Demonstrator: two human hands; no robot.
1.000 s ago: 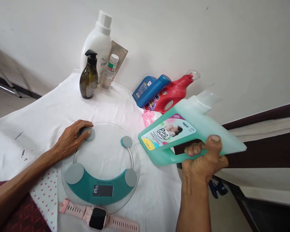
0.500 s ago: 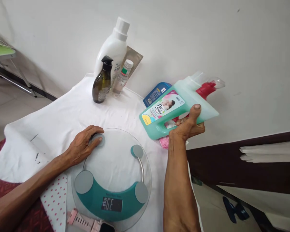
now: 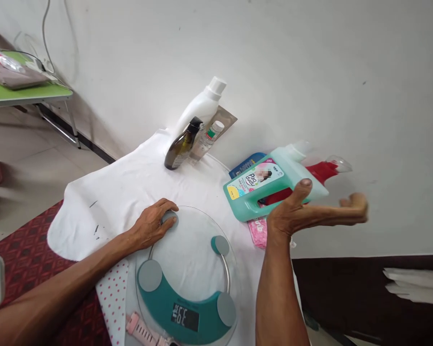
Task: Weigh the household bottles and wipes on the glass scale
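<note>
My left hand point(image 3: 157, 225) rests at the far left rim of a round glass bathroom scale point(image 3: 195, 254), its thumb and fingers spread over a grey foot pad; it grips nothing. The teal lower part of the scale has a lit display point(image 3: 185, 317). To the right, a green detergent jug point(image 3: 252, 199) with a "Pao dudu" label stands on the white cloth. My right hand point(image 3: 310, 211) is beside the jug's handle side, fingers stretched out to the right and thumb raised, holding nothing. The fingertips are blurred by motion.
Behind stand a white bottle point(image 3: 198, 110), a brown pump bottle point(image 3: 182, 149) and a clear bottle point(image 3: 205, 142). Around the jug are a blue pack point(image 3: 247, 164), a red-topped bottle point(image 3: 323, 170) and a pink packet point(image 3: 259, 233). A pink-strapped watch point(image 3: 144, 331) lies in front.
My right hand has let go of the jug's handle, and its fingers have opened out to the right. My left hand stays on the scale. The view has shifted left and up.
</note>
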